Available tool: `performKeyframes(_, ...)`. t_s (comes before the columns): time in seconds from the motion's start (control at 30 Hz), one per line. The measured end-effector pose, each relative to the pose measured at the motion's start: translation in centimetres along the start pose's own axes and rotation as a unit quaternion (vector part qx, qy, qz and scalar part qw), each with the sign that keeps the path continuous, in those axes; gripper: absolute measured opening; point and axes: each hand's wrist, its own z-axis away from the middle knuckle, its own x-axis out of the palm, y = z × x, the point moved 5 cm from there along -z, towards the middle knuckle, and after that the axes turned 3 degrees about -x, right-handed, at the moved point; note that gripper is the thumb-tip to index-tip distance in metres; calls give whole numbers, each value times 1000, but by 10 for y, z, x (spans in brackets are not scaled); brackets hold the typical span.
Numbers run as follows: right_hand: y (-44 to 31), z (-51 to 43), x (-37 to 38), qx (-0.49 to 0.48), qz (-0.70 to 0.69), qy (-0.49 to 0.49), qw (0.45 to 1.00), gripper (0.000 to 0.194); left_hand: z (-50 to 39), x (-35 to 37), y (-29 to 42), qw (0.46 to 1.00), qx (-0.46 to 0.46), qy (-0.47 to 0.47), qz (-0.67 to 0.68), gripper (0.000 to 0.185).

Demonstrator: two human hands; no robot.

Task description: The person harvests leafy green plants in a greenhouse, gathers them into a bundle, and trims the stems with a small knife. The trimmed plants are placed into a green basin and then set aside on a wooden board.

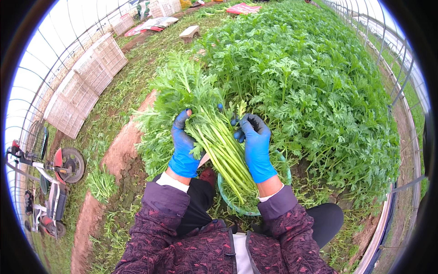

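Observation:
My left hand (183, 142), in a blue glove with a torn thumb tip, grips a thick bunch of leafy greens (226, 150), apparently garland chrysanthemum. Its leaves point away from me and its pale stems slant down towards my right forearm. At the bunch's right edge is my right hand (256, 144), also gloved in blue, its fingers curled beside a small yellowish leaf (242, 108). Whether they pinch it is hidden. Below the stems sits a round teal basin (289, 171) with loose greens in it. A pale flat object (204, 159) shows partly behind my left wrist.
A dense bed of growing greens (308, 85) spreads ahead and right. Leftward run a soil ridge (123, 147), stacked plastic crates (85, 84) and an electric scooter (54, 191). Cut greens (101, 185) lie on the ridge. A small stool (189, 32) stands farther off, inside a greenhouse frame (405, 68).

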Motion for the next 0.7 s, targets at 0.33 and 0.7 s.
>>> performKeyframes(0.33,47,17,-60,255,-79,-208,941,23,-5,-10,8,998,-19,42,-46,58)
performKeyframes(0.7,31,-13,-98,46,-10,-248,968,73,2,8,-29,995,-99,-12,-12,57)
